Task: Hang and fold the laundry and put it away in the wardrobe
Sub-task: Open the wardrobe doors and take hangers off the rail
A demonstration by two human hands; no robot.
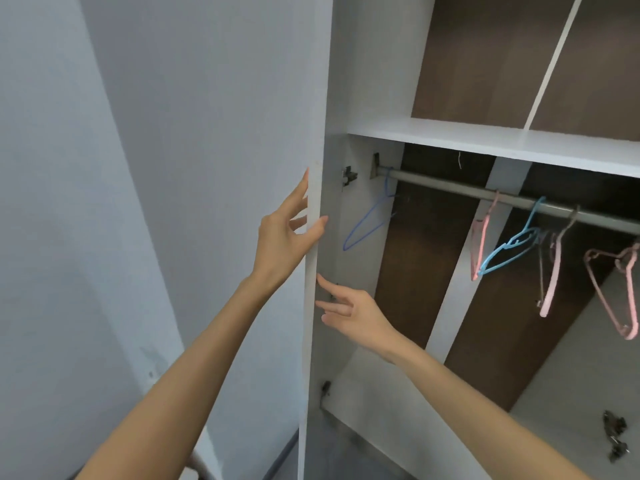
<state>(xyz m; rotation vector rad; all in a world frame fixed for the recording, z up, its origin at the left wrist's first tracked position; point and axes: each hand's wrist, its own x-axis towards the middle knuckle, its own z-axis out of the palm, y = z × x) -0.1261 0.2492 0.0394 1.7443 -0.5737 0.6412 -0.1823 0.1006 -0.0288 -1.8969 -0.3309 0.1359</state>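
Observation:
The white wardrobe door (221, 133) stands open at the left, its edge facing me. My left hand (282, 237) grips that edge, fingers on the outer face and thumb wrapped round the inner side. My right hand (349, 311) is just below it, fingers spread, its fingertips touching the door's inner edge and holding nothing. Inside, a metal rail (460, 188) carries empty hangers: a thin blue one (369, 223) at the far left, a light blue one (512, 245), and pink ones (479, 244) (616, 292). No laundry is in view.
A white shelf (485, 140) runs above the rail, with a brown-backed compartment over it. Door hinges (349, 176) (325, 388) sit on the wardrobe's left wall, and a loose hinge (614, 434) is on the right. A pale wall (52, 202) is at the far left.

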